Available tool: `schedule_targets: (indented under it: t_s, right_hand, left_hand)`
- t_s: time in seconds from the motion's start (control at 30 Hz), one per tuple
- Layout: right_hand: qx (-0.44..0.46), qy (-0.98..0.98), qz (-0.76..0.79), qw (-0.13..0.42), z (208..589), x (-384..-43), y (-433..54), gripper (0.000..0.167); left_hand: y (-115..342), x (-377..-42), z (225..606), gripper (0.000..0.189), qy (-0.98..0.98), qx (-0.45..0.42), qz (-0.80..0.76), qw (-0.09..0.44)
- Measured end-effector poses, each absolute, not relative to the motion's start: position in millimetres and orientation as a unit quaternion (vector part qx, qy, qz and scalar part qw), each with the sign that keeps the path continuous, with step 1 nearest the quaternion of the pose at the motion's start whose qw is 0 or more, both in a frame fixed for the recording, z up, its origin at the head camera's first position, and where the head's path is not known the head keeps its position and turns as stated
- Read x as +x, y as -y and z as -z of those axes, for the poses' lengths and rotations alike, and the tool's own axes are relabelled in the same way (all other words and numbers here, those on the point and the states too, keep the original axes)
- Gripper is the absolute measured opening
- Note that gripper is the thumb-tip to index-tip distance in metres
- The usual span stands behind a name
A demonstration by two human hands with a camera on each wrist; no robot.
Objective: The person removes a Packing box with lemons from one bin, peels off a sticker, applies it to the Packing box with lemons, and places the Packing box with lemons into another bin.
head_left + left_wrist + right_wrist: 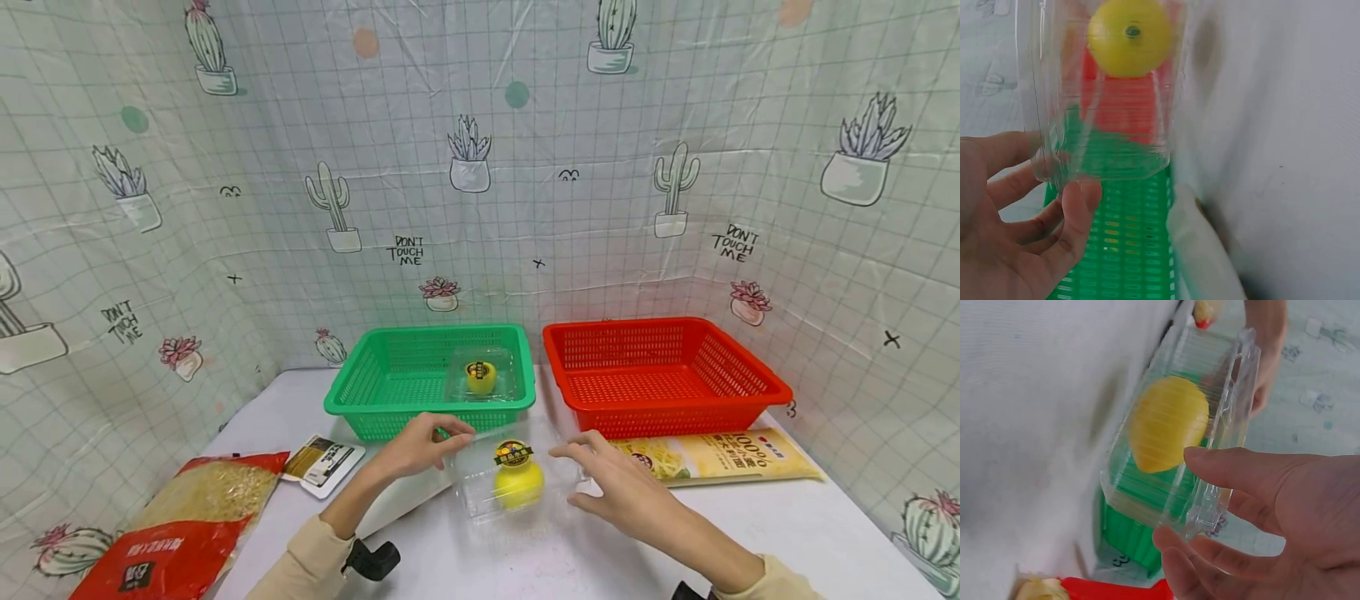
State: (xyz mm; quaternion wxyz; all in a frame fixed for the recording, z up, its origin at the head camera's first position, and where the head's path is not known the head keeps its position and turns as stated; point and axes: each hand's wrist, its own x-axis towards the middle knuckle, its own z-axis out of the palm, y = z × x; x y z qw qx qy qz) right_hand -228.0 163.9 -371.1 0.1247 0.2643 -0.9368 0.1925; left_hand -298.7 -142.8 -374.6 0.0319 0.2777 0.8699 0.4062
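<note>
A clear plastic clamshell box point(480, 487) is held up above the table, with a yellow lemon point(519, 485) inside and a round dark label on its lid. My left hand point(423, 446) pinches the box's left end between thumb and fingers, also plain in the left wrist view point(1029, 219). At the other end is my right hand point(630, 487), its thumb and fingers spread apart around the box's corner. In the right wrist view the thumb point(1235, 469) overlaps the box's side; whether it touches is hard to tell.
Behind the hands, a green basket point(352, 408) contains another clear lemon box point(457, 383). A red basket point(667, 412) stands to its right, with a yellow noodle pack point(735, 457) before it. Leftward lie a flat black-and-white packet point(324, 465) and a large red-and-clear bag point(180, 533).
</note>
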Motion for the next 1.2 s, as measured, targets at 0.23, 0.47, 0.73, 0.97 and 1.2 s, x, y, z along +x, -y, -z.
schedule_targets:
  t_s: [0.23,0.47,0.73,0.97,1.2]
  right_hand:
    - [0.267,0.929,-0.216,0.14,355,-230,-163,0.054]
    - [0.281,0.919,-0.227,0.161,338,-242,-162,0.055]
    - [0.283,0.907,-0.278,0.143,319,-260,-156,0.052]
    - [0.304,0.892,-0.29,0.166,303,-278,-145,0.049]
    - [0.303,0.885,-0.314,0.16,297,-302,-125,0.051]
  left_hand:
    - [145,-297,358,0.031,-0.877,0.256,-0.405,0.039]
    - [152,-299,339,0.032,-0.867,0.259,-0.423,0.041]
    - [159,-302,322,0.038,-0.857,0.238,-0.455,0.038]
    - [168,-303,306,0.04,-0.864,0.198,-0.463,0.009]
    - [184,-309,300,0.042,-0.852,0.163,-0.497,0.005]
